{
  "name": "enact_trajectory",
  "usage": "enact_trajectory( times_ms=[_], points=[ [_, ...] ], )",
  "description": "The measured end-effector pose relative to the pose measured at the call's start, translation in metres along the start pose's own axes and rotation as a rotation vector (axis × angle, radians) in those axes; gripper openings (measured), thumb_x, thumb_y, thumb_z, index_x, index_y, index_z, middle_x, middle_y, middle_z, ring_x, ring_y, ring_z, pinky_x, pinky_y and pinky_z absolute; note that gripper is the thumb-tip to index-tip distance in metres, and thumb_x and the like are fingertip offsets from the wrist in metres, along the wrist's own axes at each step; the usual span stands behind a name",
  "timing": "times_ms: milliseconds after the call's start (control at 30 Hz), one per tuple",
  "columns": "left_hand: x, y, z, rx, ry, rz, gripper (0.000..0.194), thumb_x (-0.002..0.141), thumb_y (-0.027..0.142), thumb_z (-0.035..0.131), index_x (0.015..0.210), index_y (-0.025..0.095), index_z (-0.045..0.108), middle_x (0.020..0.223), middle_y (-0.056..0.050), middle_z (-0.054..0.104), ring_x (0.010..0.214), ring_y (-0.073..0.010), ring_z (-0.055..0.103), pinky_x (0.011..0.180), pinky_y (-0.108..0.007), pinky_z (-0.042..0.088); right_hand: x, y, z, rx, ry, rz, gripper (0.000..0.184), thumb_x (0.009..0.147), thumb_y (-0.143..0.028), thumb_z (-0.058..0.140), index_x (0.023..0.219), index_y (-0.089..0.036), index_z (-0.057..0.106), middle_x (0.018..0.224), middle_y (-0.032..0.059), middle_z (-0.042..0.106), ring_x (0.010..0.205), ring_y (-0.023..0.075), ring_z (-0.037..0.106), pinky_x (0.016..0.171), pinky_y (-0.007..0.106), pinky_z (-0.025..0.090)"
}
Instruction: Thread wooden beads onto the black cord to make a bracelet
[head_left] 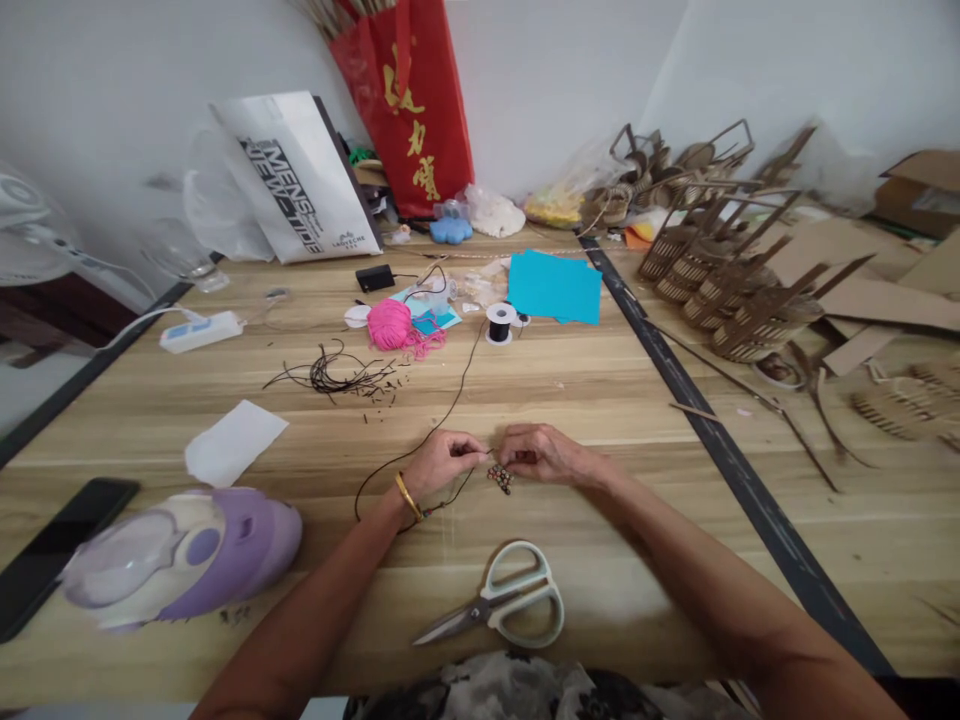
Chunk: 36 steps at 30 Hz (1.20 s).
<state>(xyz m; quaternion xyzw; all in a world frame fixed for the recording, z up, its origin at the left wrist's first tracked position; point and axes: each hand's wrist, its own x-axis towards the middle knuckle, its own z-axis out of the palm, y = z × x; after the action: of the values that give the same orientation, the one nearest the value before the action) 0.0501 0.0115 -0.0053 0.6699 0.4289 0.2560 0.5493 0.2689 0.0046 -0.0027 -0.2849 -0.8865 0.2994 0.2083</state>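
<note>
My left hand (pixel 448 458) is closed in a pinch on a thin black cord (pixel 459 395), which loops across the table from a white-ended spool (pixel 499 324). Facing it, a finger's width or so away, my right hand (pixel 541 453) is also pinched closed. Whatever it holds is too small and too covered by the fingers to name. Just under the fingertips lies a little heap of dark and reddish beads (pixel 500 478). Another stretch of cord with small beads passes beside the gold bracelet (pixel 408 497) on my left wrist.
Scissors with pale handles (pixel 525 595) lie near the front edge. A purple-and-white device (pixel 240 550) and a phone (pixel 64 545) are at left. Cut black cords (pixel 337 372), pink yarn (pixel 391 325) and blue sheets (pixel 555 287) lie farther back. Woven baskets (pixel 720 290) stand at right.
</note>
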Motion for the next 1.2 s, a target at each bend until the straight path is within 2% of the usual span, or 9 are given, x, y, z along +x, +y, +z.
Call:
enact_trajectory(
  times_ms=[200, 367, 533, 733, 1000, 1200],
  points=[
    [-0.002, 0.000, 0.002, 0.037, 0.028, 0.025, 0.013, 0.071, 0.024, 0.068, 0.069, 0.012, 0.072, 0.067, -0.004, 0.070, 0.061, -0.0135, 0.058, 0.061, -0.023, 0.043, 0.000, 0.005, 0.007, -0.008, 0.056, 0.013, 0.007, 0.079, -0.011, 0.056, 0.077, -0.015, 0.060, 0.071, -0.0004, 0.056, 0.060, 0.0090, 0.048, 0.057, 0.019, 0.036],
    [-0.002, 0.000, 0.005, 0.066, 0.063, 0.069, 0.012, 0.073, 0.023, 0.066, 0.071, 0.012, 0.073, 0.068, -0.004, 0.071, 0.062, -0.0138, 0.059, 0.063, -0.023, 0.044, 0.000, 0.006, 0.016, 0.163, 0.161, 0.144, 0.006, 0.079, -0.013, 0.055, 0.080, -0.014, 0.061, 0.068, -0.0008, 0.057, 0.056, 0.0077, 0.048, 0.053, 0.017, 0.037],
    [-0.003, -0.001, 0.007, 0.124, 0.082, 0.063, 0.014, 0.074, 0.022, 0.064, 0.074, 0.012, 0.074, 0.071, -0.004, 0.073, 0.064, -0.0140, 0.060, 0.063, -0.023, 0.044, 0.001, 0.002, 0.016, 0.296, 0.217, 0.249, 0.007, 0.079, -0.020, 0.058, 0.078, -0.013, 0.061, 0.067, -0.0005, 0.057, 0.055, 0.0074, 0.046, 0.052, 0.017, 0.037],
    [-0.004, -0.003, 0.009, 0.119, 0.097, 0.071, 0.017, 0.076, 0.024, 0.063, 0.077, 0.011, 0.074, 0.073, -0.005, 0.073, 0.064, -0.0137, 0.061, 0.062, -0.021, 0.045, 0.003, -0.002, 0.012, 0.384, 0.216, 0.313, 0.014, 0.080, -0.027, 0.060, 0.078, -0.013, 0.062, 0.066, -0.0002, 0.055, 0.054, 0.0075, 0.045, 0.050, 0.018, 0.035],
    [-0.001, -0.006, 0.011, 0.061, 0.091, -0.008, 0.015, 0.072, 0.021, 0.065, 0.079, 0.009, 0.073, 0.070, -0.007, 0.073, 0.059, -0.0126, 0.060, 0.056, -0.020, 0.044, 0.003, -0.002, 0.014, 0.442, 0.235, 0.341, 0.021, 0.079, -0.034, 0.063, 0.080, -0.014, 0.060, 0.063, -0.0014, 0.054, 0.051, 0.0073, 0.042, 0.049, 0.019, 0.034],
    [-0.001, -0.005, 0.011, 0.111, 0.100, 0.026, 0.013, 0.073, 0.020, 0.063, 0.074, 0.010, 0.071, 0.066, -0.005, 0.070, 0.056, -0.0108, 0.057, 0.055, -0.019, 0.041, 0.003, -0.001, 0.012, 0.439, 0.223, 0.341, 0.025, 0.081, -0.038, 0.061, 0.080, -0.013, 0.062, 0.065, 0.0000, 0.055, 0.053, 0.0077, 0.042, 0.050, 0.019, 0.034]
  ],
)
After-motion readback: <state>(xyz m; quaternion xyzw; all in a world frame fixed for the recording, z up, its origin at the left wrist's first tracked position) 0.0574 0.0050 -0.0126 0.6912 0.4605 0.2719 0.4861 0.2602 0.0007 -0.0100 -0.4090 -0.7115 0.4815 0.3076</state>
